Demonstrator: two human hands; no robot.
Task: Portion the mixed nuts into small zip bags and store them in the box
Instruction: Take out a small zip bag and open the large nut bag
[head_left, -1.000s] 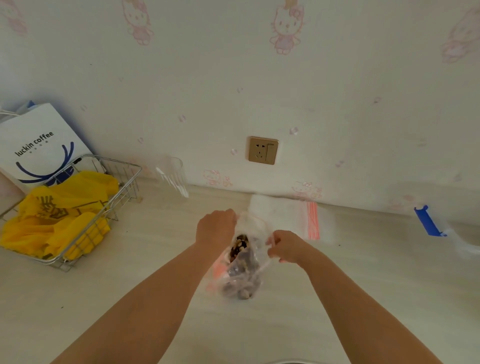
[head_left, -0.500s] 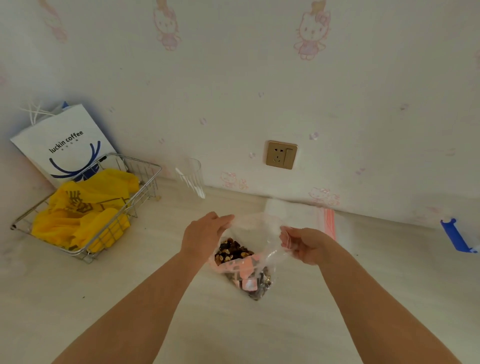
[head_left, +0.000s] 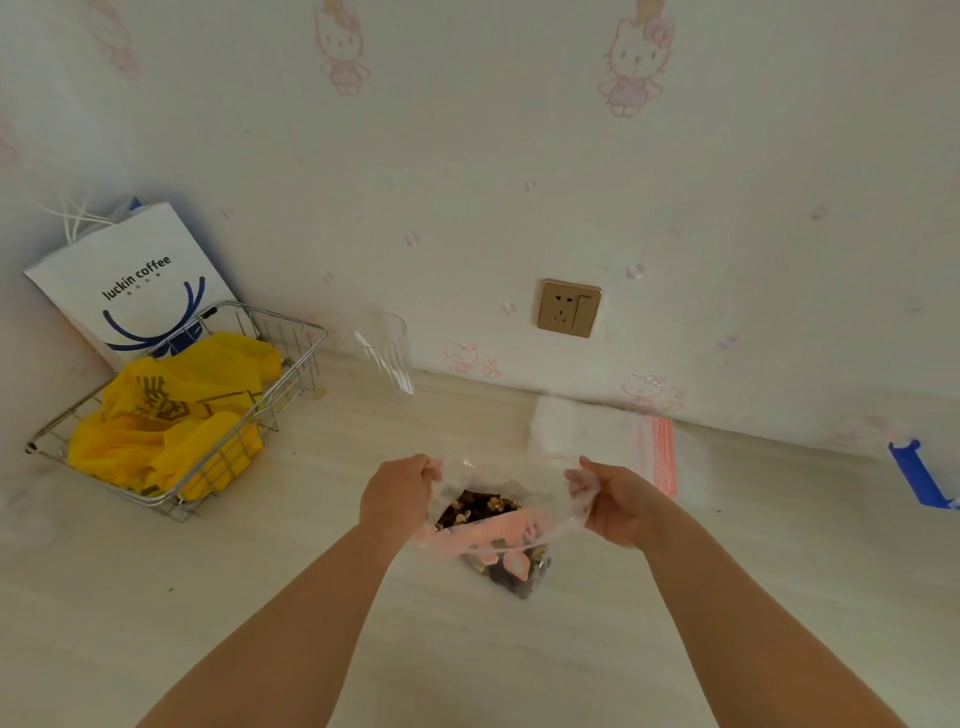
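Note:
A clear plastic bag of mixed nuts (head_left: 501, 525) with pink print stands on the pale table in the middle of the head view, its mouth pulled wide. My left hand (head_left: 397, 496) pinches the bag's left rim and my right hand (head_left: 615, 501) pinches the right rim. Brown nuts show inside the opening. A stack of small zip bags (head_left: 597, 434) with a red zip strip lies flat just behind, against the wall.
A wire basket (head_left: 291, 374) holding yellow bags sits at the left, with a white paper coffee bag (head_left: 135, 283) behind it. A clear glass (head_left: 387, 353) stands by the wall. A blue-edged item (head_left: 917, 473) lies at the far right. A wall socket (head_left: 569, 307) is above the table.
My hands have moved apart and spread the nut bag's mouth open; earlier they were close together at its top. The view has shifted slightly left.

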